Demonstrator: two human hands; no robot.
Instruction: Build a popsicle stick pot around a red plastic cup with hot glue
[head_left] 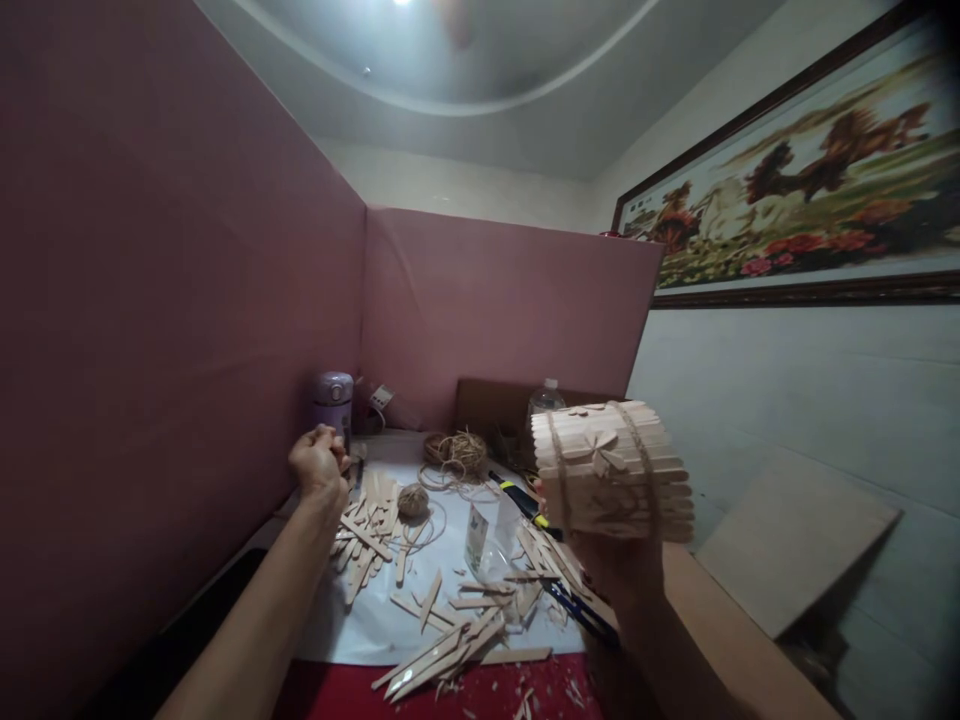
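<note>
A cylinder of wooden craft sticks [611, 470], bound by two bands of twine and bearing a flower shape of small wood pieces, is held up on its side at the right. My right hand [600, 555] holds it from below and behind; most of the fingers are hidden. At the left, my left hand [321, 458] is raised in front of a purple bottle [332, 400], its fingers curled together. Whether anything small is between those fingers cannot be made out.
Loose sticks [367, 530] lie across the white sheet [337, 630]. Around them are a twine ball [413, 501], a larger twine bundle [465, 452], a clear container [491, 540], a yellow-black cutter [525, 500] and dark blue-handled scissors [581, 610]. Pink panels [495, 310] stand behind.
</note>
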